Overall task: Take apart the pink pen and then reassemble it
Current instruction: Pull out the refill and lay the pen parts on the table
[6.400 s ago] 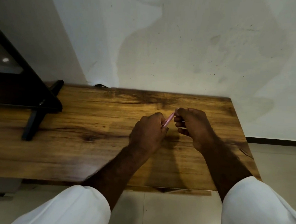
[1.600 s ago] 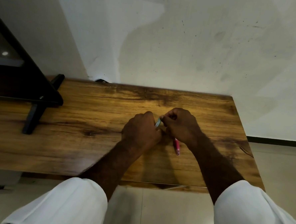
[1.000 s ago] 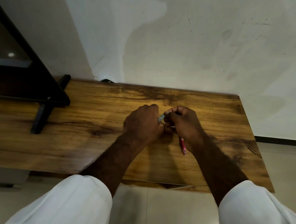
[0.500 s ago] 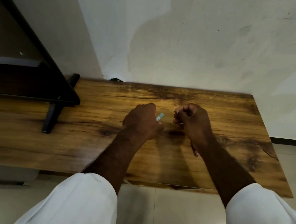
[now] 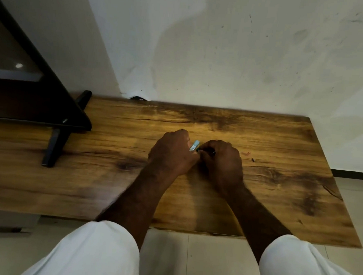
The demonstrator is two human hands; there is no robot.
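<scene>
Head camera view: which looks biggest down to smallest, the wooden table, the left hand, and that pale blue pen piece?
1. Wooden table
2. Left hand
3. Pale blue pen piece, mostly hidden by fingers

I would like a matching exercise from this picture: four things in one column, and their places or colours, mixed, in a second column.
Things
1. left hand
2. right hand
3. sleeves
4. black stand

Descriptions
A. white, at the bottom of the picture
B. on the table, far left
C. closed around a pale blue pen part
D. fingertips meeting that part from the other side

Pairs: 1-C, 2-D, 3-A, 4-B
</scene>
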